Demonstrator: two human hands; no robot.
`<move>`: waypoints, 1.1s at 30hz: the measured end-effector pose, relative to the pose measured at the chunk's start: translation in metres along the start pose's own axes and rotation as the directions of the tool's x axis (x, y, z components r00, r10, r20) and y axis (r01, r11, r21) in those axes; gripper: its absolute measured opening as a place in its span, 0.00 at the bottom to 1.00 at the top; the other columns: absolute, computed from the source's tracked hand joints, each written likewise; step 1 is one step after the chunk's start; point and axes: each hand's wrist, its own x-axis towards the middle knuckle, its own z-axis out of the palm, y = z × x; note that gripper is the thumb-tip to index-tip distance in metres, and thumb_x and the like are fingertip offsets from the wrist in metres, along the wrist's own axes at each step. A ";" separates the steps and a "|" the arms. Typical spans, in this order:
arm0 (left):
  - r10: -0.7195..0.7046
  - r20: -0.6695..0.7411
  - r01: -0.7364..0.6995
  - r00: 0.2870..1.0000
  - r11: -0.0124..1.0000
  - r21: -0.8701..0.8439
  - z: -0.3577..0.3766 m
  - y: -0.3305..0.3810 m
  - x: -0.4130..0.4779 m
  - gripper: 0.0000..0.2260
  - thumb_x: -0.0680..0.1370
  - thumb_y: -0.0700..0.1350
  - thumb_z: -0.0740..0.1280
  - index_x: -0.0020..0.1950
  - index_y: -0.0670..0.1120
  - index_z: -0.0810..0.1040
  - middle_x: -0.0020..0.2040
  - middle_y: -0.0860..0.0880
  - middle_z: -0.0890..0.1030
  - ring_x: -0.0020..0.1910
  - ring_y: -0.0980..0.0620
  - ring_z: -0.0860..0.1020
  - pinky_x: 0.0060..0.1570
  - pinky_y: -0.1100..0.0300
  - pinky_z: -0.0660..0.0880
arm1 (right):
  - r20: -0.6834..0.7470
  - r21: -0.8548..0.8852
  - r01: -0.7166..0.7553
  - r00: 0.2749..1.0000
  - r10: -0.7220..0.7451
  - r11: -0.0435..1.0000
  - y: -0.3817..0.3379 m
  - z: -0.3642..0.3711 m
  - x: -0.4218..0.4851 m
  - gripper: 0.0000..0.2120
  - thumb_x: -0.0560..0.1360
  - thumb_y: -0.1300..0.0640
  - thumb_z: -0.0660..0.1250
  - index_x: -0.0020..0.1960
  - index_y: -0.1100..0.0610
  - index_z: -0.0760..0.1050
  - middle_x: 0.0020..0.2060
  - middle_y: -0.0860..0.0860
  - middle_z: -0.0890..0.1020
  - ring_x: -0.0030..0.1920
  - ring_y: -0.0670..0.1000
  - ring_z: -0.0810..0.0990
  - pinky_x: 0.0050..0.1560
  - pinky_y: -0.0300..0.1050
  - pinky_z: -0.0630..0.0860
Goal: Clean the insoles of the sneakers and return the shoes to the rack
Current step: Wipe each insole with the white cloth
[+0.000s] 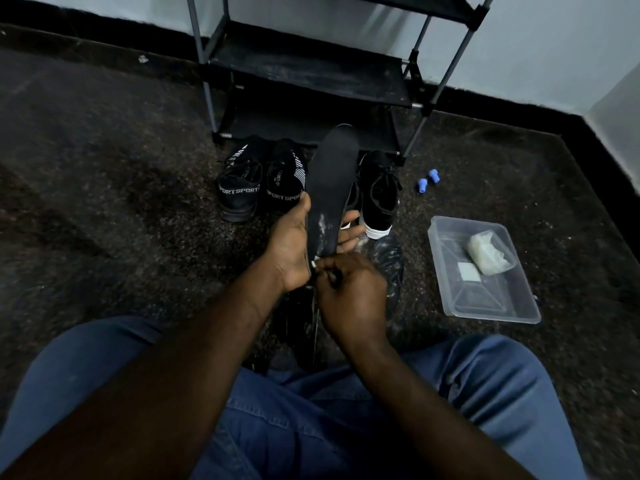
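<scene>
My left hand [292,242] holds a black insole [330,181] upright by its heel end, toe pointing toward the rack. White residue shows near the insole's heel. My right hand [349,292] is closed around a small dark tool, probably a brush, pressed at the insole's heel. Two black sneakers marked SPORT [239,183] [285,178] stand on the floor in front of the black shoe rack [308,77]. A black sneaker with a white sole [379,195] stands right of the insole; its mate is mostly hidden behind the insole.
A clear plastic tub [519,306] holding a white bag and a small white pad sits on the dark carpet at the right. Two small blue objects [427,180] lie near the rack's right leg. A crumpled clear plastic sheet [391,258] lies under my hands. My blue-trousered knees fill the foreground.
</scene>
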 end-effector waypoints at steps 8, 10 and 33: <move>0.014 0.016 -0.015 1.000 0.997 0.071 0.003 -0.003 0.000 0.31 0.85 0.62 0.50 0.75 0.40 0.71 0.65 0.39 0.81 0.58 0.38 0.83 0.60 0.47 0.79 | -0.017 0.003 -0.003 1.000 0.003 1.000 0.013 -0.002 0.002 0.08 0.72 0.63 0.74 0.48 0.54 0.86 0.45 0.50 0.84 0.45 0.49 0.82 0.50 0.39 0.76; -0.001 0.024 0.000 1.000 0.999 0.054 0.004 -0.003 -0.002 0.31 0.85 0.62 0.49 0.76 0.40 0.70 0.67 0.40 0.80 0.58 0.39 0.83 0.60 0.47 0.79 | -0.020 -0.053 -0.019 1.000 0.018 0.998 0.022 -0.008 0.012 0.08 0.71 0.63 0.73 0.48 0.54 0.86 0.45 0.51 0.84 0.44 0.51 0.81 0.50 0.40 0.75; 0.028 -0.024 -0.026 0.999 0.997 0.073 0.006 -0.005 -0.002 0.30 0.85 0.62 0.48 0.68 0.40 0.76 0.66 0.40 0.80 0.57 0.40 0.83 0.54 0.47 0.83 | 0.000 0.012 -0.120 0.993 0.120 0.993 0.001 0.003 0.016 0.08 0.72 0.59 0.71 0.48 0.51 0.86 0.45 0.49 0.87 0.44 0.50 0.84 0.50 0.45 0.79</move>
